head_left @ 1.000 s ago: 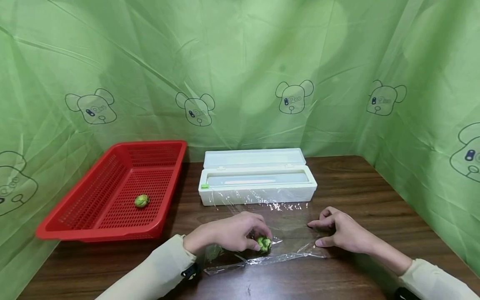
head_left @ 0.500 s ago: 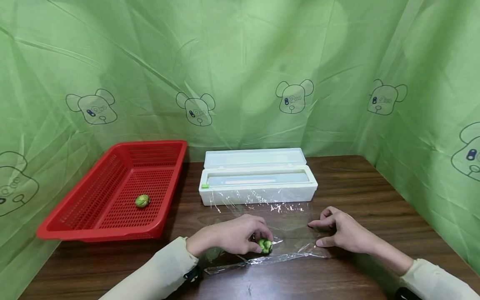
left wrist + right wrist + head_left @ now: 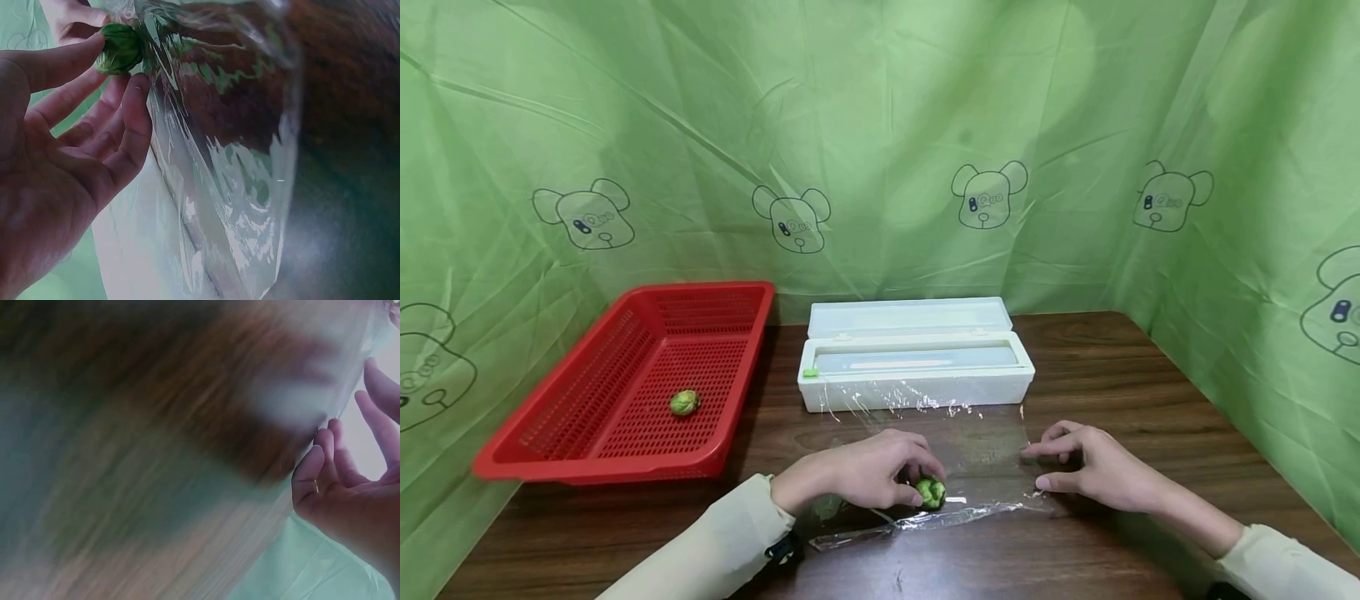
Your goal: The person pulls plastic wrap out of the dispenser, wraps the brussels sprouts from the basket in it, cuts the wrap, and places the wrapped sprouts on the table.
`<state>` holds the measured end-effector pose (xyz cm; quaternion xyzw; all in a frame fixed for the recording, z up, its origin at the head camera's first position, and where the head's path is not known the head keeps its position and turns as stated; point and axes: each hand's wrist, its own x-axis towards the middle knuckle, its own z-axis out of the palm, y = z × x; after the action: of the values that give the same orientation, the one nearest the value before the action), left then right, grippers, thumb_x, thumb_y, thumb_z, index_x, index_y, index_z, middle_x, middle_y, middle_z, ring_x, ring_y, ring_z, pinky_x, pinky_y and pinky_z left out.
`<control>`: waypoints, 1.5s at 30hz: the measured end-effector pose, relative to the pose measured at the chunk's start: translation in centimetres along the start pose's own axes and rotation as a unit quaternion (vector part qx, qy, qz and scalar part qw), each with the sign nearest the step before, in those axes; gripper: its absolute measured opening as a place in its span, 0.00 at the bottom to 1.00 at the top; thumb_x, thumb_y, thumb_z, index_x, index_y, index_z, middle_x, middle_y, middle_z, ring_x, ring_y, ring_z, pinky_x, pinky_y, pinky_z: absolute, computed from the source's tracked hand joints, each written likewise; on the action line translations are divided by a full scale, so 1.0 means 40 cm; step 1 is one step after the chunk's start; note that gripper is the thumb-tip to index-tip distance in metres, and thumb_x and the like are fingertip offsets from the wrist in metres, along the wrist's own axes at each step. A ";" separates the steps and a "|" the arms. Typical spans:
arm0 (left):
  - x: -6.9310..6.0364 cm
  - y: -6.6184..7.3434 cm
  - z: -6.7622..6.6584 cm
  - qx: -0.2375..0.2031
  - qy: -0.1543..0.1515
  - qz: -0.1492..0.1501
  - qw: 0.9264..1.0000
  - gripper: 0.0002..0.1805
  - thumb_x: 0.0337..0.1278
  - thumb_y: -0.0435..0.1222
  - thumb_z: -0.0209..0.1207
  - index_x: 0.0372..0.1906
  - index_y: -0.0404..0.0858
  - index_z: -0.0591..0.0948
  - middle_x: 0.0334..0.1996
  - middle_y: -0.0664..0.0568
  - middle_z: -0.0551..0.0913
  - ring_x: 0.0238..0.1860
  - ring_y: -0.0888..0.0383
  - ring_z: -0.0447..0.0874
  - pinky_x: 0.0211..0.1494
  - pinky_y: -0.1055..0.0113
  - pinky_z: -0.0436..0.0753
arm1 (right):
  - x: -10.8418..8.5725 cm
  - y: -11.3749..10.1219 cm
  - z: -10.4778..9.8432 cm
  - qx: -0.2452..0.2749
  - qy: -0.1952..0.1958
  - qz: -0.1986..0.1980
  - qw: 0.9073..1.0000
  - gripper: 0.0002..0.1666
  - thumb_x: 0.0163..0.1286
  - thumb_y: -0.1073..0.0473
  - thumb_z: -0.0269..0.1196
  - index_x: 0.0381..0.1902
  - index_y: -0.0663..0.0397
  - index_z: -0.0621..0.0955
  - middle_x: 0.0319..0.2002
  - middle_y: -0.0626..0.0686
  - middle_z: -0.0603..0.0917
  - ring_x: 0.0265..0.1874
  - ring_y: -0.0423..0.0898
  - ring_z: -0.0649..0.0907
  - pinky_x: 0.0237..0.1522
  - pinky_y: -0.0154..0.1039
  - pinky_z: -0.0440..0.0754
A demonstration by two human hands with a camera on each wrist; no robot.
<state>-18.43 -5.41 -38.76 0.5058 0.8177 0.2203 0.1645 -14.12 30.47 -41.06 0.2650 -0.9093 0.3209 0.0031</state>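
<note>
A small, round, green leafy sprout (image 3: 934,495) is pinched between the thumb and fingers of the left hand (image 3: 874,472), over a thin, transparent, glossy sheet of plastic film (image 3: 988,468). The film is spread across the dark brown wooden bench (image 3: 1097,367), between the sprout and a long white open box (image 3: 925,339). Its near edge is creased into a shiny ridge; its right edge is met by the right hand (image 3: 1097,468).
</note>
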 end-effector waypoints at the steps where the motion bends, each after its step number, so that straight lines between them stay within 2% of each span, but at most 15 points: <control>1: -0.001 -0.001 0.000 0.000 0.001 0.000 1.000 0.20 0.64 0.33 0.71 0.61 0.42 0.86 0.46 0.64 0.80 0.43 0.70 0.79 0.52 0.75 0.76 | -0.001 0.001 -0.001 0.008 -0.003 -0.006 1.000 0.21 0.64 0.51 0.78 0.54 0.50 0.90 0.47 0.46 0.82 0.42 0.42 0.80 0.38 0.38 0.78; 7: -0.018 -0.004 0.000 -0.001 0.016 -0.005 1.000 0.23 0.64 0.35 0.71 0.64 0.42 0.84 0.51 0.61 0.82 0.45 0.69 0.78 0.53 0.73 0.76 | -0.007 -0.001 -0.005 0.032 -0.009 -0.010 0.999 0.13 0.71 0.55 0.73 0.52 0.49 0.91 0.46 0.47 0.84 0.41 0.40 0.81 0.37 0.37 0.79; 11: -0.059 0.001 -0.006 -0.007 0.046 -0.027 0.999 0.23 0.66 0.38 0.70 0.64 0.41 0.82 0.50 0.59 0.82 0.45 0.68 0.79 0.53 0.70 0.78 | -0.010 -0.017 -0.004 0.030 0.003 -0.013 0.999 0.12 0.73 0.55 0.72 0.51 0.49 0.91 0.44 0.46 0.85 0.36 0.36 0.81 0.35 0.36 0.79; 16: -0.135 0.014 -0.009 -0.001 0.056 -0.037 0.998 0.12 0.62 0.41 0.74 0.45 0.44 0.84 0.37 0.61 0.80 0.37 0.67 0.77 0.42 0.73 0.79 | -0.012 -0.046 0.001 0.035 -0.008 -0.040 0.999 0.13 0.69 0.52 0.75 0.49 0.47 0.91 0.41 0.42 0.86 0.34 0.36 0.80 0.33 0.35 0.79; 19: -0.172 0.020 0.001 0.014 0.052 -0.025 0.998 0.13 0.56 0.41 0.78 0.37 0.47 0.83 0.32 0.64 0.78 0.33 0.69 0.76 0.35 0.76 0.77 | -0.014 -0.058 0.010 0.034 -0.031 -0.062 0.997 0.14 0.67 0.50 0.76 0.49 0.45 0.92 0.41 0.39 0.86 0.36 0.37 0.81 0.36 0.36 0.80; 22: -0.194 0.022 0.016 0.037 0.053 -0.010 0.998 0.15 0.51 0.42 0.80 0.34 0.49 0.81 0.28 0.67 0.76 0.32 0.71 0.74 0.34 0.79 0.75 | -0.015 -0.064 0.023 0.021 -0.047 -0.087 0.995 0.14 0.65 0.50 0.77 0.47 0.44 0.92 0.42 0.37 0.85 0.40 0.37 0.83 0.40 0.37 0.82; 28: -0.210 0.015 0.034 0.046 0.056 0.012 0.997 0.16 0.50 0.32 0.78 0.34 0.49 0.81 0.29 0.69 0.76 0.32 0.74 0.74 0.37 0.80 0.74 | -0.013 -0.068 0.046 0.033 -0.048 -0.133 0.989 0.07 0.65 0.59 0.77 0.41 0.43 0.92 0.39 0.36 0.85 0.39 0.35 0.84 0.38 0.35 0.84; 34: -0.218 0.010 0.032 0.019 0.070 0.027 0.997 0.17 0.52 0.23 0.72 0.34 0.47 0.81 0.29 0.68 0.77 0.32 0.75 0.74 0.37 0.81 0.76 | -0.012 -0.072 0.052 0.033 -0.037 -0.159 0.986 0.10 0.65 0.63 0.75 0.40 0.41 0.92 0.39 0.36 0.87 0.40 0.35 0.85 0.40 0.32 0.83; 41: -0.224 0.006 0.017 0.002 0.098 0.029 0.995 0.17 0.54 0.20 0.70 0.34 0.45 0.80 0.30 0.65 0.78 0.33 0.73 0.76 0.37 0.80 0.78 | -0.008 -0.069 0.047 0.036 -0.027 -0.170 0.984 0.12 0.65 0.66 0.75 0.40 0.40 0.92 0.37 0.37 0.88 0.38 0.35 0.85 0.39 0.32 0.82; 44: -0.227 0.002 0.012 0.001 0.105 0.027 0.994 0.17 0.55 0.20 0.70 0.36 0.44 0.80 0.32 0.64 0.78 0.34 0.72 0.76 0.37 0.80 0.78 | -0.005 -0.069 0.044 0.033 -0.023 -0.156 0.987 0.12 0.66 0.65 0.74 0.39 0.39 0.91 0.36 0.36 0.88 0.38 0.36 0.85 0.41 0.31 0.82; 45: -0.228 0.000 0.010 0.003 0.106 0.026 0.994 0.16 0.55 0.20 0.70 0.36 0.45 0.80 0.32 0.64 0.78 0.35 0.72 0.77 0.38 0.79 0.79 | -0.005 -0.070 0.042 0.026 -0.020 -0.145 0.989 0.11 0.67 0.63 0.74 0.39 0.38 0.91 0.37 0.35 0.88 0.40 0.37 0.86 0.45 0.31 0.82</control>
<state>-14.27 -13.52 -38.68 0.5013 0.8175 0.2749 0.0697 -12.33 27.75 -40.79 0.4008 -0.8523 0.3351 0.0245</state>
